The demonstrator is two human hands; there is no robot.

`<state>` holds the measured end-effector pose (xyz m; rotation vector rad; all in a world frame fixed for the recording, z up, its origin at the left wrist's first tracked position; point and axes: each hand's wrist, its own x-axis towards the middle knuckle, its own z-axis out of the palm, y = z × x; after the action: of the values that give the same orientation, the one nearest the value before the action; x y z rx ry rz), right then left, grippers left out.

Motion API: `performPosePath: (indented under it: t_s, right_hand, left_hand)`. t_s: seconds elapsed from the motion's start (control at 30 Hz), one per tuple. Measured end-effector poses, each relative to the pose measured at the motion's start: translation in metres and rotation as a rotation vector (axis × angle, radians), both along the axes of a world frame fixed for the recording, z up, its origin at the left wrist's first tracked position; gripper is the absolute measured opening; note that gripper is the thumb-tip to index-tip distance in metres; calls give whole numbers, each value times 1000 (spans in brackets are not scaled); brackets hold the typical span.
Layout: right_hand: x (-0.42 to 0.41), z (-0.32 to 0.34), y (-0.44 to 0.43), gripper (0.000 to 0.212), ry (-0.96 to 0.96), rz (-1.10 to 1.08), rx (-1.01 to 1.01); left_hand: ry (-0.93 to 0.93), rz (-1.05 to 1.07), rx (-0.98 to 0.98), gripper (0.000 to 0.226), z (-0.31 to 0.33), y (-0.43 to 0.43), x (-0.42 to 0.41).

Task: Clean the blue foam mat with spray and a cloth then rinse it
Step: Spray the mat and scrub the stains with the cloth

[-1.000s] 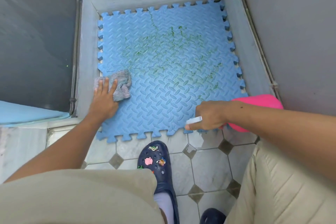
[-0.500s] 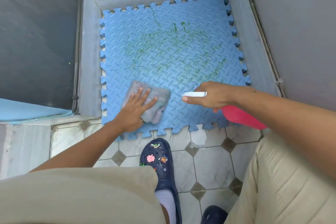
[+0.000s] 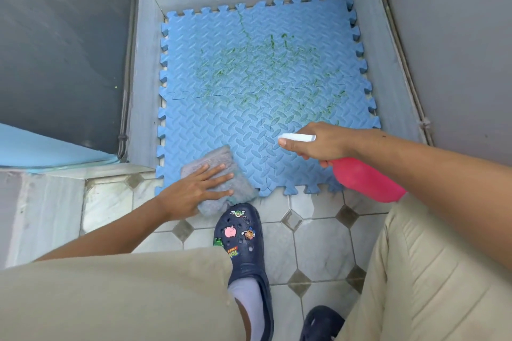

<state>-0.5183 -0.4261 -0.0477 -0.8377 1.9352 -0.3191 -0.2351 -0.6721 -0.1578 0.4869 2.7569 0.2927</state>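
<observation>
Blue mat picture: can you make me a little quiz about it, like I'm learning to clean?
1. True or false: the left hand lies with straight fingers on the grey cloth.
2. What colour is the spray bottle that the right hand holds? A green, B pink, C yellow.
3. Fill the gap: the stains on the blue mat are ____ in colour.

Key: 1 true. 2 B. 3 green.
</observation>
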Motion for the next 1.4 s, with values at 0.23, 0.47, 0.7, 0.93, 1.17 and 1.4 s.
performPosePath:
  t_s: [0.23,0.47,0.7,0.93,1.17,1.4]
  right_hand:
    - [4,3,-3,69,-3,43,33]
    - [-3,4,-5,70,-14,-184,-17]
    - [-33,4,1,83,-48,-609,-71]
    - [-40,3,8,89,-34,-678,10]
    - [-55,9,23,82,-104,-778,49]
    - [-55,21,34,79,-134,-728,169]
  left_hand:
    - [-33,643,25,109,-7,-10,125]
    - [-51,972,96,90,-9,29,76]
    - [-112,917,104,84,-10,40,2]
    - [-142,599,12,93,1,24,-71]
    - [-30,613,-170,81,-13,-38,-98]
    - [-9,764,-44,82,-20,-18,-153]
